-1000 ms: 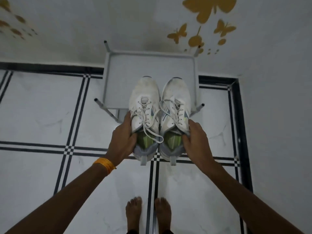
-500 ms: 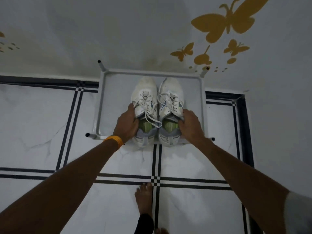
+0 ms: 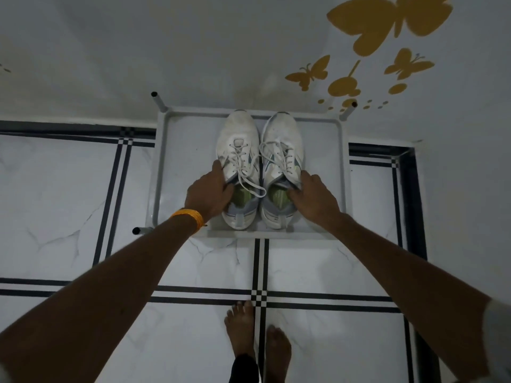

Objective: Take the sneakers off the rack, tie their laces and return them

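Observation:
Two white sneakers with green insoles stand side by side, toes to the wall, on the grey rack [image 3: 179, 161]. My left hand [image 3: 207, 193] grips the collar of the left sneaker [image 3: 237, 134], thumb inside the opening. In the same way my right hand [image 3: 315, 196] holds the collar of the right sneaker [image 3: 282, 134]. The laces of both shoes are tied, and one lace loop hangs over the left shoe's opening. An orange band sits on my left wrist.
The rack stands against a white wall with yellow butterfly stickers [image 3: 387, 20]. Its corner posts [image 3: 156, 99] stick up. The floor is white marble tile with black lines [image 3: 260, 297]. My bare feet [image 3: 257, 335] stand in front of the rack.
Both hands carried the pair forward from the air in front of the rack and set it down on the top shelf. I have stepped closer to the rack.

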